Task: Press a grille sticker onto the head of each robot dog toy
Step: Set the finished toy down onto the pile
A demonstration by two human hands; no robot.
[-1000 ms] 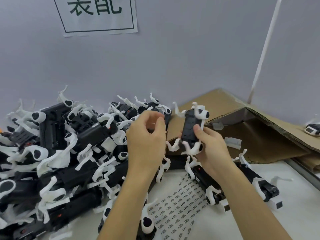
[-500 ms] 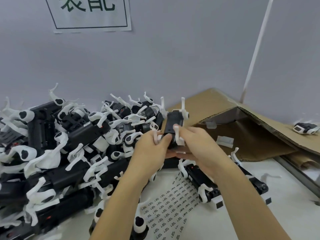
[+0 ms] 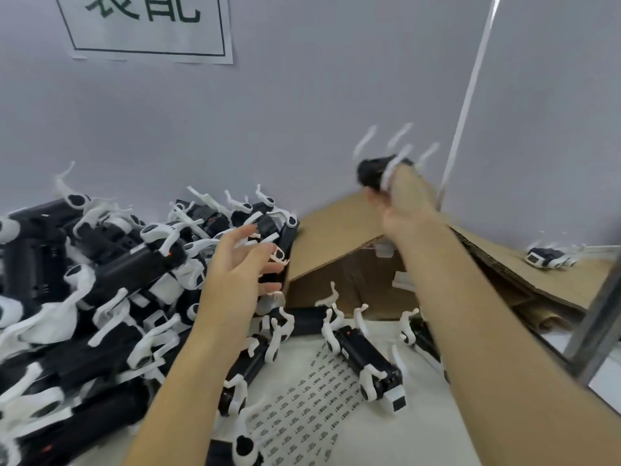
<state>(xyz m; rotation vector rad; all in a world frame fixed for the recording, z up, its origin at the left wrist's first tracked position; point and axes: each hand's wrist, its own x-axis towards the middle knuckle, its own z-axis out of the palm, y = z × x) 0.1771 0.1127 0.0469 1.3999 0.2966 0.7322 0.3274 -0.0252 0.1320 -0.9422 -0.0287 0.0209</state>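
While gripping one blurred robot dog toy above the cardboard box in the right hand, left hand spread empty; one toy beyond the box, heaped pile left of it probably unstickered.

Both forearms are bare, with no sleeve, watch or glove showing. The left hand and right hand carry no rings.
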